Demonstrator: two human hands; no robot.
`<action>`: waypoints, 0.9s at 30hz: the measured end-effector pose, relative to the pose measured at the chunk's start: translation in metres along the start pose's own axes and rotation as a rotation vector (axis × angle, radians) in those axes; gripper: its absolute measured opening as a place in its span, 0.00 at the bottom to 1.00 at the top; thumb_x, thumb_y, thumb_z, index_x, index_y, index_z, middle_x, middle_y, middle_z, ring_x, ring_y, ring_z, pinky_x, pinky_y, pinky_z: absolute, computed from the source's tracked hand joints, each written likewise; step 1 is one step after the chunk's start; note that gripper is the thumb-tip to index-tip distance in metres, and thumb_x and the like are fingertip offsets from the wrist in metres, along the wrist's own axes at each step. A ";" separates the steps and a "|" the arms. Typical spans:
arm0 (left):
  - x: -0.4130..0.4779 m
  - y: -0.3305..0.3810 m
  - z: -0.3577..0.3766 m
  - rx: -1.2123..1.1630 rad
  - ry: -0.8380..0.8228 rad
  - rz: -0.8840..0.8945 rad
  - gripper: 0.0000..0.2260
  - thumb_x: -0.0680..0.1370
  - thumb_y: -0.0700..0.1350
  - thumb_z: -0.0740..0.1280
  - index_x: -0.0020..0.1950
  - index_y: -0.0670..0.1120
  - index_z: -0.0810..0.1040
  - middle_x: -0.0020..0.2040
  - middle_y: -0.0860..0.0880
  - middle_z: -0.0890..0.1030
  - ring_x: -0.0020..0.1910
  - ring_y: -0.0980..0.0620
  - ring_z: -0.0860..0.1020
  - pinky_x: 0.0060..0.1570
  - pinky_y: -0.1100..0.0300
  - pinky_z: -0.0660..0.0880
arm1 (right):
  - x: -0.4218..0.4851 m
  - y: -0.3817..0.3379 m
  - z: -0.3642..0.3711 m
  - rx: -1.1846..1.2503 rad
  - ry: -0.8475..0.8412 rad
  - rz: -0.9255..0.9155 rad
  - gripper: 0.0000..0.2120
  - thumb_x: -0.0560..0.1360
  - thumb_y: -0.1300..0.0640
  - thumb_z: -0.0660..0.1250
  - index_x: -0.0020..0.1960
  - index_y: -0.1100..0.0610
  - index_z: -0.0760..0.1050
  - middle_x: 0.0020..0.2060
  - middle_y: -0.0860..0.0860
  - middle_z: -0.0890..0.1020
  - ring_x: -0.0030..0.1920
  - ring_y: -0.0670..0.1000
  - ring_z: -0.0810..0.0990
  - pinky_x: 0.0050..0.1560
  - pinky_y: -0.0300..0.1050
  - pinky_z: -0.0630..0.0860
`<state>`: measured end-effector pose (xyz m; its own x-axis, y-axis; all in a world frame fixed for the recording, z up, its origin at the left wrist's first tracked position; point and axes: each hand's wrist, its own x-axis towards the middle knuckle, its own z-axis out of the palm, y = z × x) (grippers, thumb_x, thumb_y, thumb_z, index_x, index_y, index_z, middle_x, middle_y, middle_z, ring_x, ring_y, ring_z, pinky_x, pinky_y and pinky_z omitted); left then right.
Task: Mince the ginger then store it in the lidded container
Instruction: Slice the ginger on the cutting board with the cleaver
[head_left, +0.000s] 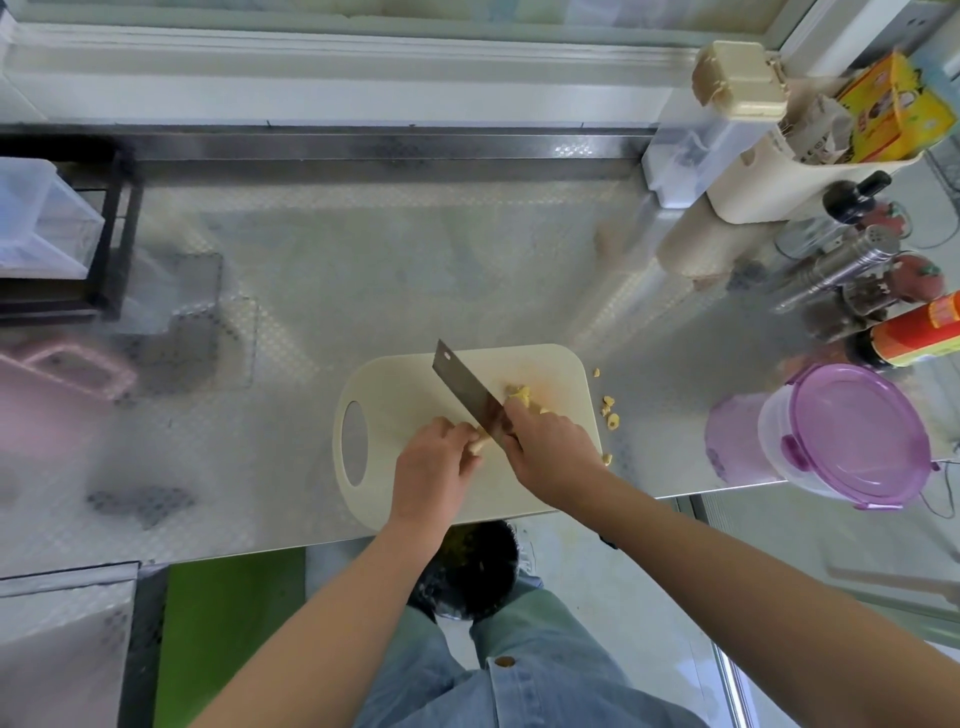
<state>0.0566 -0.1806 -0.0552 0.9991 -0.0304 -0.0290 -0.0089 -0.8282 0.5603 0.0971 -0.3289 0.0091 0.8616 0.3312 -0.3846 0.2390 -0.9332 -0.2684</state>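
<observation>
A cream cutting board (405, 384) lies on the steel counter near its front edge. My left hand (434, 467) holds a piece of ginger (480, 444) down on the board with curled fingers. My right hand (550, 452) grips the handle of a cleaver (465, 387), whose blade stands on the ginger right beside my left fingers. Cut ginger bits (522, 396) lie to the right of the blade, and some loose ginger bits (609, 413) have landed on the counter off the board's right edge. The clear container with a purple lid (852, 434) stands at the right, lid on.
Bottles, a metal shaker (852, 260) and a red-labelled bottle (919, 338) crowd the right back. A cream holder (769, 176) stands behind them. A black rack (111, 234) and a pink board (62, 374) sit at the left. A black bin (475, 566) is below the counter edge.
</observation>
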 end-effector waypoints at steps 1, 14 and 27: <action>0.001 0.001 0.000 0.015 -0.004 0.012 0.10 0.66 0.40 0.78 0.43 0.46 0.80 0.37 0.48 0.77 0.34 0.47 0.77 0.30 0.56 0.74 | 0.000 -0.001 -0.003 -0.022 -0.017 -0.008 0.10 0.80 0.56 0.55 0.60 0.57 0.64 0.42 0.55 0.75 0.38 0.58 0.70 0.37 0.45 0.62; 0.012 0.003 0.000 0.063 -0.028 0.047 0.07 0.66 0.38 0.77 0.36 0.46 0.80 0.34 0.46 0.76 0.29 0.46 0.75 0.25 0.56 0.74 | -0.005 -0.006 -0.013 -0.030 -0.061 0.032 0.13 0.80 0.59 0.55 0.64 0.56 0.63 0.43 0.54 0.74 0.38 0.55 0.68 0.38 0.46 0.63; 0.014 0.000 0.002 0.081 -0.062 0.051 0.09 0.66 0.38 0.77 0.32 0.46 0.78 0.34 0.48 0.76 0.29 0.46 0.74 0.24 0.56 0.73 | -0.005 -0.007 -0.014 -0.036 -0.091 0.046 0.15 0.79 0.61 0.55 0.65 0.56 0.63 0.39 0.51 0.69 0.38 0.55 0.69 0.38 0.46 0.64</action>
<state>0.0705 -0.1823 -0.0567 0.9928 -0.1062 -0.0552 -0.0653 -0.8671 0.4938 0.0972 -0.3262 0.0250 0.8282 0.2973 -0.4751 0.2170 -0.9517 -0.2174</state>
